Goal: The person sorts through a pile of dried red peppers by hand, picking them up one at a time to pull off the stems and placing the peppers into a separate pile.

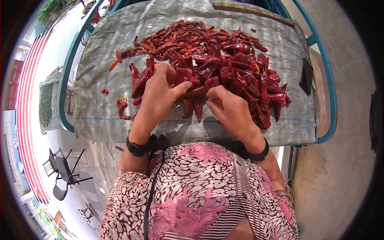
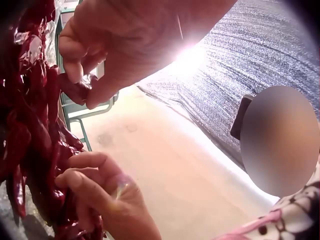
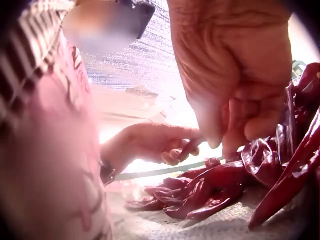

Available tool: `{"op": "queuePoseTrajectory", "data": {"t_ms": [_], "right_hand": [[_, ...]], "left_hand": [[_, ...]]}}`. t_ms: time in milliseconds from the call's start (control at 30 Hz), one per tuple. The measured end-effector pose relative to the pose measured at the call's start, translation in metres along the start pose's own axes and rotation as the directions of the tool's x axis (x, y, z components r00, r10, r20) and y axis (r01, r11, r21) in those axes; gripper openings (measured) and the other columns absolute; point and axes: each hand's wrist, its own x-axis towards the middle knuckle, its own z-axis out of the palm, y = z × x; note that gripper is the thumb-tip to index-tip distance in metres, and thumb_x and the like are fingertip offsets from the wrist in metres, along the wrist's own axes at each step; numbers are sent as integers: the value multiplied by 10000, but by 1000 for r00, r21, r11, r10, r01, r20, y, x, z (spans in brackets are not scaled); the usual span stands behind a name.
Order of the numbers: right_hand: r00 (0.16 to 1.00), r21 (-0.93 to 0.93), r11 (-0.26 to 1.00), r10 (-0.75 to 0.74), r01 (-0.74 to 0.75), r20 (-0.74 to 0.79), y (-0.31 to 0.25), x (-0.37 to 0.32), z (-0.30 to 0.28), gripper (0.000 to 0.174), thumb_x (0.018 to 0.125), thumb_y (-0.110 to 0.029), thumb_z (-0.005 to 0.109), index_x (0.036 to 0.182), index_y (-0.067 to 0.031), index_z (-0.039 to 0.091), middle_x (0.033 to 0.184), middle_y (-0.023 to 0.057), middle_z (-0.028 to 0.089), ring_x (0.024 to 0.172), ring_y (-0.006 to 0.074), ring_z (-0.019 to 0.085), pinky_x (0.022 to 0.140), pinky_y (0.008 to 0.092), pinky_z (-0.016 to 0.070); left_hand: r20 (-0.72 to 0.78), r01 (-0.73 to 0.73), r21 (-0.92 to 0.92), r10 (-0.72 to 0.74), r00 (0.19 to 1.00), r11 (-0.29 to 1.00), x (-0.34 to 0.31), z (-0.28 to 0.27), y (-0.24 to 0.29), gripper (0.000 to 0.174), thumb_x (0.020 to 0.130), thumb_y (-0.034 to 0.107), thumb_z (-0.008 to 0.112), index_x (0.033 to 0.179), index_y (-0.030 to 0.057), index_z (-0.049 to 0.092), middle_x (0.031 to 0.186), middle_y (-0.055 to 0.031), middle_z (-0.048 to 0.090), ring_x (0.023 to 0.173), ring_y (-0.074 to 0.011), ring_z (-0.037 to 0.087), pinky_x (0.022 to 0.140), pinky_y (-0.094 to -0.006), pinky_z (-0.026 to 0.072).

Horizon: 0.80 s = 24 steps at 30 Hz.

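Dark red peppers lie in a glossy heap (image 1: 240, 76) on a grey woven sheet (image 1: 100, 100). My left hand (image 1: 158, 94) is over the heap's left side; in the left wrist view this hand (image 2: 135, 40) pinches a red pepper (image 2: 75, 90) between thumb and fingers. The right wrist view also shows that pepper (image 3: 190, 146) in the left hand (image 3: 150, 142). At the heap's near edge is my right hand (image 1: 232, 108), its fingers bent. Its fingertips reach the peppers in the left wrist view (image 2: 112, 195); whether they grip one is unclear.
Thinner, drier red peppers (image 1: 172, 40) are spread behind the heap, with a few shrivelled pieces (image 1: 122, 108) at the left. A dark flat object (image 1: 306, 77) lies at the sheet's right edge, a wooden strip (image 1: 252, 13) at the back. Teal rails (image 1: 330, 88) flank the sheet.
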Motion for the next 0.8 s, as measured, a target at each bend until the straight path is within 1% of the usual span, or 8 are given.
{"op": "queuePoseTrajectory", "data": {"t_ms": [33, 133, 233, 333, 400, 533, 633, 800], "right_hand": [[997, -127, 989, -78, 80, 22, 2, -2, 6, 247, 888, -148, 743, 1092, -109, 611, 922, 108, 700, 744, 339, 700, 629, 427, 573], [971, -369, 919, -55, 141, 235, -2, -2, 16, 322, 850, -210, 781, 1142, -153, 657, 867, 99, 677, 723, 306, 709, 593, 407, 574], [943, -382, 896, -106, 228, 314, 0, -3, 25, 326, 827, -282, 799, 1075, -155, 628, 810, 90, 603, 654, 302, 682, 542, 415, 562], [952, -347, 905, -161, 248, 260, 4, -6, 30, 260, 832, -209, 767, 999, -132, 584, 802, 93, 566, 620, 306, 657, 524, 416, 547], [971, -382, 900, -147, 211, 188, 11, -10, 39, 224, 835, -157, 737, 981, -118, 571, 791, 100, 562, 625, 316, 656, 518, 426, 538], [988, -261, 962, -48, 86, 148, 8, -11, 26, 169, 835, -76, 664, 958, -73, 548, 825, 135, 626, 701, 349, 677, 570, 434, 532], [968, -149, 986, 108, -75, 228, -10, -6, -9, 182, 838, -25, 641, 999, -45, 560, 854, 166, 669, 755, 372, 687, 637, 450, 537], [962, 227, 937, 241, -265, 128, -17, -11, -31, 169, 868, -17, 656, 1011, -33, 567, 829, 127, 655, 744, 238, 679, 675, 350, 532]], "left_hand": [[11, 172, 13, -172, 985, 985, 1, -4, 6, 451, 835, 244, 849, 1105, 17, 568, 929, -50, 623, 728, -111, 538, 697, -306, 483], [-260, -89, 113, 116, 959, 990, 2, 8, -9, 498, 857, 238, 827, 1220, 9, 574, 1054, -73, 599, 721, -120, 513, 694, -306, 483], [-138, 63, 13, -61, 989, 998, -2, 3, 4, 462, 860, 183, 803, 1237, 25, 588, 1099, -145, 566, 866, -219, 593, 755, -343, 508], [-140, -9, -5, 9, 990, 1000, -2, 3, -3, 364, 883, 155, 774, 1194, 38, 624, 1071, -128, 570, 794, -201, 570, 734, -339, 500], [-110, 5, -76, -13, 994, 997, -4, 2, -2, 325, 918, 163, 755, 1190, 29, 636, 1045, -68, 583, 738, -103, 528, 673, -261, 464], [-38, -66, -119, 61, 997, 991, -4, 7, -11, 258, 942, 165, 751, 1138, 31, 652, 921, 4, 612, 699, -36, 500, 620, -223, 432], [142, 109, -287, -70, 987, 952, -8, 4, 0, 247, 975, 251, 727, 1027, 16, 668, 803, 9, 609, 694, -38, 497, 607, -235, 424], [403, 225, 47, -224, 887, 973, -6, -12, 32, 441, 1007, 415, 656, 964, -23, 691, 756, -32, 613, 696, -79, 533, 608, -284, 440]]}}
